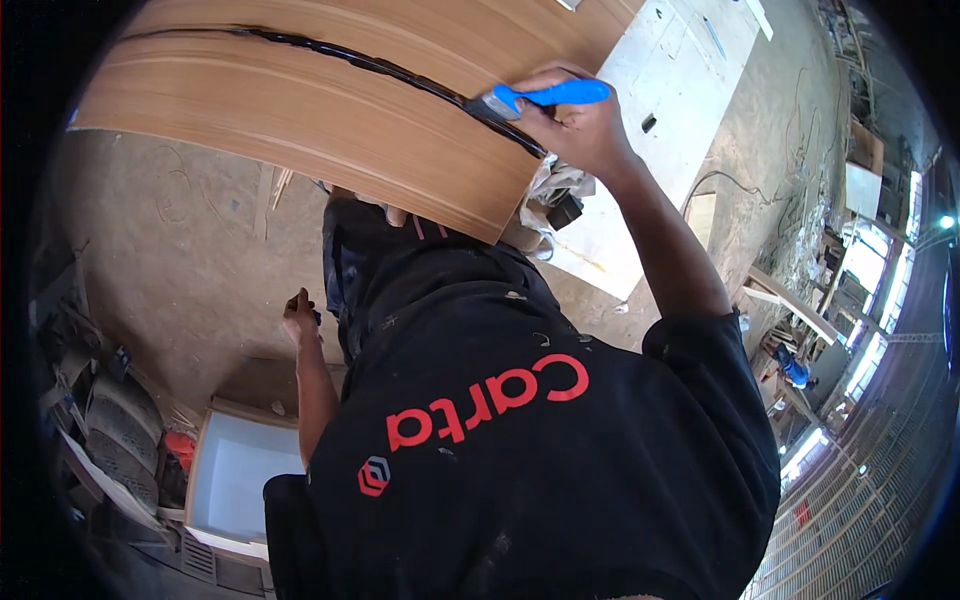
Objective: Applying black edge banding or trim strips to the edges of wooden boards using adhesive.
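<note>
My right hand (580,125) is closed round a paintbrush (565,94) with a blue handle. Its dark bristles touch a glossy black strip (375,65) that runs lengthwise over a wood-grain board (290,100). This strip looks wet and ends near the board's right edge. Down at my left side, away from the board, hangs my left hand (302,318). Its fingers are curled, and a small dark thing shows at them, too small to name.
Beyond the board's right end lies a white panel (690,60) with a small black piece (649,123) on it. Crumpled plastic (560,180) sits by the board's near right corner. A white open box (240,470) stands on the floor at lower left, near stacked scrap (120,430).
</note>
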### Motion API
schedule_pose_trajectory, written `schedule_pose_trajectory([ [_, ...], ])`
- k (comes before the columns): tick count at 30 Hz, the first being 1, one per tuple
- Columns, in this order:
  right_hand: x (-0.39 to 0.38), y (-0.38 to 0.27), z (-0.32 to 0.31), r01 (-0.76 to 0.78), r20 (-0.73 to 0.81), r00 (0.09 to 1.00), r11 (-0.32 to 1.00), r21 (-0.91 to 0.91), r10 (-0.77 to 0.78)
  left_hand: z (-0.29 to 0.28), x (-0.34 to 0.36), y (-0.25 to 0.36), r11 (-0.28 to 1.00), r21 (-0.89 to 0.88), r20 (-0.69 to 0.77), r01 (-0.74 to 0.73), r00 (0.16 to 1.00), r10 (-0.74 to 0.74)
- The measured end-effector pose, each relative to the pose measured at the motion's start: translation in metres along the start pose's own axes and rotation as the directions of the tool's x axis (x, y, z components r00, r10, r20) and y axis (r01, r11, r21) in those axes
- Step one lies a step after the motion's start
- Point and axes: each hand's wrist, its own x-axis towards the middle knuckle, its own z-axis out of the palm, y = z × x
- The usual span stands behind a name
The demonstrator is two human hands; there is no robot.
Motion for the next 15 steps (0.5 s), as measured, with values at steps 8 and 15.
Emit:
schedule_pose_trajectory([
  [8,-0.076,0.007,-0.035,-0.134,-0.039,0.99,0.988,0.076,0.137,0.004,0.017,0.015,0.999,-0.026,0.07,-0.048,0.996,0.049],
  [15,-0.104,0.0,-0.047,-0.267,-0.064,0.96,0.961,0.073,0.272,0.008,0.028,0.05,0.998,-0.032,0.081,-0.056,0.995,0.059],
])
